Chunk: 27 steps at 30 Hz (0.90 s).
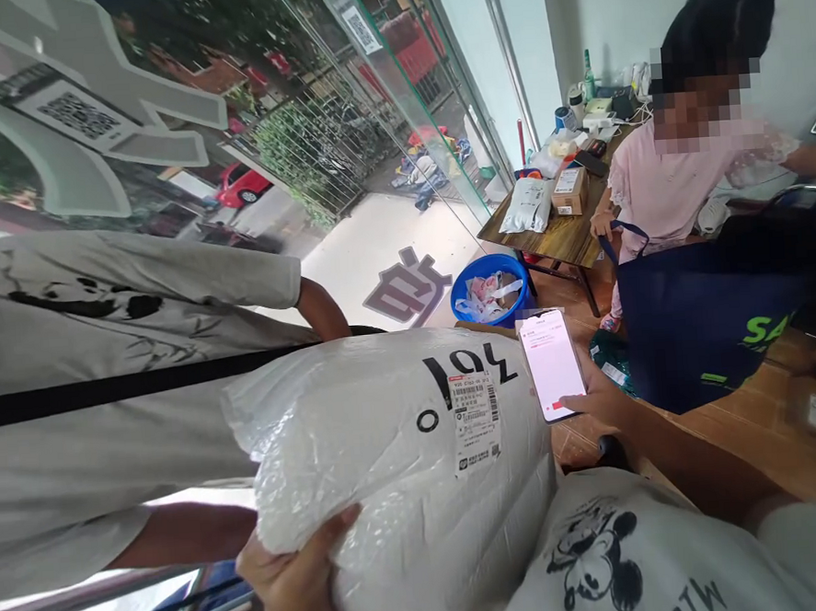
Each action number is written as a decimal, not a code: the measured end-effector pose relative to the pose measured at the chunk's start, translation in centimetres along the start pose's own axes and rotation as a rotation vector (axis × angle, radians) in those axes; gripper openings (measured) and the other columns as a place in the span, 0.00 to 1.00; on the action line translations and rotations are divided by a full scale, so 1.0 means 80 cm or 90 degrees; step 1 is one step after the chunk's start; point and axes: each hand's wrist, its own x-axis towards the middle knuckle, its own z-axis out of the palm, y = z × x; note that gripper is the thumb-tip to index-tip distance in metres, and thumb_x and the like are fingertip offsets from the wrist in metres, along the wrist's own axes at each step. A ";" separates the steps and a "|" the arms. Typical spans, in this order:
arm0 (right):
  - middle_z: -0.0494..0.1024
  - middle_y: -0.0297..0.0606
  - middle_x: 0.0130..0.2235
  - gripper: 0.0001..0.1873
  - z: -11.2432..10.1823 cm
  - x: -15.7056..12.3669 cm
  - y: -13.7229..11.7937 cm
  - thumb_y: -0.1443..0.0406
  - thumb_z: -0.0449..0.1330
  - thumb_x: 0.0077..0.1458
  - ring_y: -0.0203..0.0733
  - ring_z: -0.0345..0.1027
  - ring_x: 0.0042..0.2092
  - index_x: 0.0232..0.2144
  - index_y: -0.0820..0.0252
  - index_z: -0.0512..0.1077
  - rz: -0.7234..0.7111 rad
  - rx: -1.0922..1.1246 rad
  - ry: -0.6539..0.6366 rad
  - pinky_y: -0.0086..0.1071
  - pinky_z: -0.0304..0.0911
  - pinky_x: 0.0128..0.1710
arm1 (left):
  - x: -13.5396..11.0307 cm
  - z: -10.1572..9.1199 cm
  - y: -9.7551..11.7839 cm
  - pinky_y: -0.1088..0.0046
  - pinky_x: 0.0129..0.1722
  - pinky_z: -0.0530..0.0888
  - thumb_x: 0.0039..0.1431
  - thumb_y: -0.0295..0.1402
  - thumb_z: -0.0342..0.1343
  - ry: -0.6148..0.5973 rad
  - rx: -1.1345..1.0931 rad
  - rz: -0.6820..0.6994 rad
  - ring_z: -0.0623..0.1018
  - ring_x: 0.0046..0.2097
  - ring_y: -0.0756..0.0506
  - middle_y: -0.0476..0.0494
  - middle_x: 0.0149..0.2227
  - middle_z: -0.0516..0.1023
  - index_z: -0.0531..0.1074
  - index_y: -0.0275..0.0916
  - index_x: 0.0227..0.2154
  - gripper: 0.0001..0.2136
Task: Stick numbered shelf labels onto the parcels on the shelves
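A big white plastic-wrapped parcel (pixel 396 454) with a shipping label (pixel 475 423) and black marker writing rests against my chest. My left hand (pixel 293 575) grips its lower left side from beneath, fingers curled onto the wrapping. My right hand (pixel 597 404) holds a smartphone (pixel 552 363) upright beside the parcel's right end, its screen lit white and pink. My white printed T-shirt (pixel 624 560) fills the lower right.
A person in a pale shirt (pixel 108 379) with a black strap stands close on the left. Another person in pink (pixel 677 178) holds a dark blue bag (pixel 699 324). A blue bin (pixel 491 287) and a wooden table (pixel 556 232) with parcels stand by the glass wall.
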 end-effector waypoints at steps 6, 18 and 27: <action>0.74 0.40 0.58 0.46 -0.006 -0.007 -0.014 0.71 0.68 0.41 0.51 0.74 0.53 0.61 0.45 0.57 -0.001 0.042 0.048 0.47 0.72 0.50 | 0.009 0.028 0.009 0.71 0.16 0.63 0.19 0.33 0.71 -0.069 0.016 0.001 0.64 0.18 0.51 0.54 0.13 0.65 0.61 0.40 0.06 0.19; 0.75 0.40 0.57 0.46 -0.015 -0.005 -0.017 0.73 0.68 0.42 0.50 0.76 0.49 0.61 0.47 0.55 -0.041 0.041 0.042 0.46 0.74 0.46 | 0.019 0.068 0.030 0.70 0.15 0.62 0.18 0.38 0.69 -0.102 -0.010 0.077 0.61 0.17 0.50 0.54 0.12 0.60 0.59 0.41 0.04 0.20; 0.74 0.43 0.58 0.45 -0.007 0.009 -0.016 0.71 0.69 0.43 0.54 0.76 0.50 0.61 0.48 0.56 -0.027 0.033 0.029 0.49 0.73 0.47 | 0.034 0.065 0.010 0.71 0.16 0.61 0.15 0.35 0.71 -0.082 -0.015 0.026 0.63 0.20 0.50 0.55 0.15 0.64 0.61 0.40 0.10 0.21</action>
